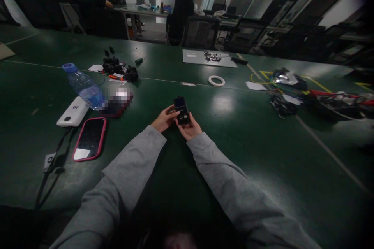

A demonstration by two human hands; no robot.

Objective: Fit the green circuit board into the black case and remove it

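A small black handheld device [181,106] with a dark screen and buttons below it is held over the green table [230,171]. My left hand [165,119] grips its left side, the thumb lying across the front near the buttons. From below and the right, my right hand [190,127] wraps round its lower part, thumb along the right edge. Both hands touch the device. What exactly the device is I cannot make out.
To the left are a water bottle [84,87], a white power bank [73,112] with a cable, and a pink-cased phone [90,139]. A tape roll [216,81] and a grey board [198,57] lie ahead. Wires [327,95] spread at right. Two people sit beyond.
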